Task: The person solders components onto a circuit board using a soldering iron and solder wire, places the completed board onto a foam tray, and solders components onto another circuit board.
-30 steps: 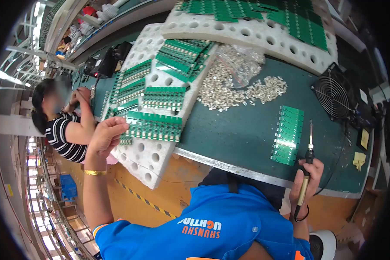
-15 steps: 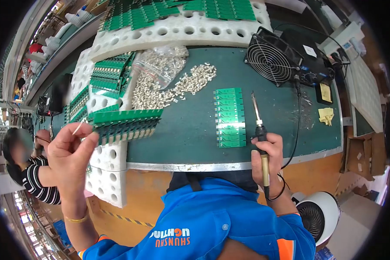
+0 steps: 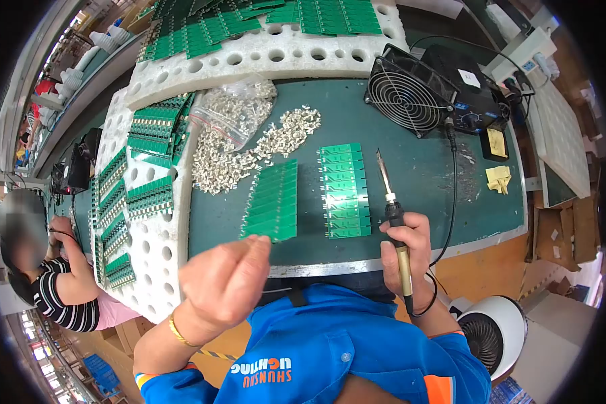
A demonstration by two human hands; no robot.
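Observation:
My left hand [image 3: 232,279] pinches the lower edge of a green circuit board panel [image 3: 273,200], which shows its flat side over the dark green table. Beside it on the right, a second green panel [image 3: 345,192] lies flat on the table. My right hand [image 3: 409,256] is closed round a soldering iron [image 3: 398,232], its tip pointing up and away, right of the flat panel. Small white connectors [image 3: 219,161] lie in a pile beyond the held panel, partly under a clear plastic bag [image 3: 236,111].
White foam boards [image 3: 148,246] carry more green panels [image 3: 149,196] at left and back. A black fan [image 3: 409,94] and a soldering station [image 3: 475,114] stand back right, near a yellow sponge [image 3: 497,143]. A co-worker [image 3: 60,283] sits at far left.
My left hand has moved right from the foam with the panel, which has turned from showing its component rows to its flat green side. The right hand still holds the iron.

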